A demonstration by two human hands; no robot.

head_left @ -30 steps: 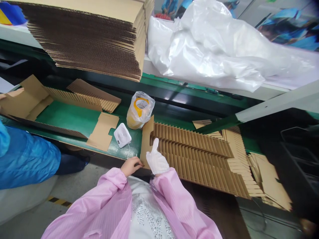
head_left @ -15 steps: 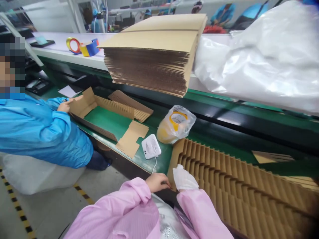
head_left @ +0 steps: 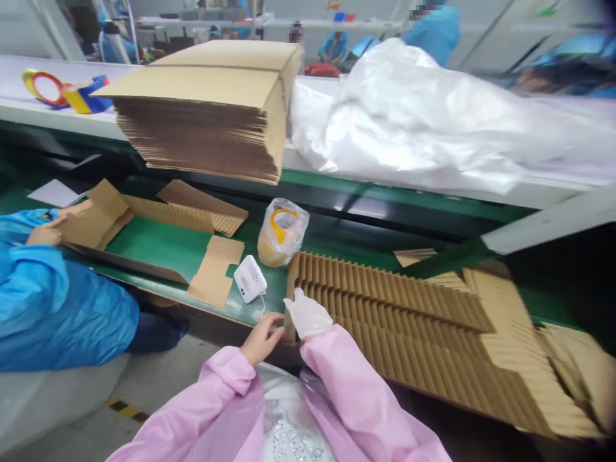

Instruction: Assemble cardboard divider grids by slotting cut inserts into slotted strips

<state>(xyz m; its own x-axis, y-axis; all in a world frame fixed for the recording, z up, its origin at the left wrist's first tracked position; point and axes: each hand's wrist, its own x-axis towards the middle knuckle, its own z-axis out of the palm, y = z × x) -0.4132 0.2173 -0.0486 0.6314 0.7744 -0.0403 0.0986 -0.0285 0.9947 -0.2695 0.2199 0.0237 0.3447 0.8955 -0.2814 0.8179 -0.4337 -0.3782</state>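
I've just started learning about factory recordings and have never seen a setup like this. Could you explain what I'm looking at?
There is no machine here: one camera on a person's head looks forward and down at their own two hands. The left hand is bare, its fingers apart beside the end of a slotted cardboard piece. The right hand, in white, is at that same end; its grip is unclear.

On the green bench are also a small white fan and a tape roll in a clear bag. Further left, a co-worker's hand is at another cardboard frame. On the shelf above is a cardboard stack.
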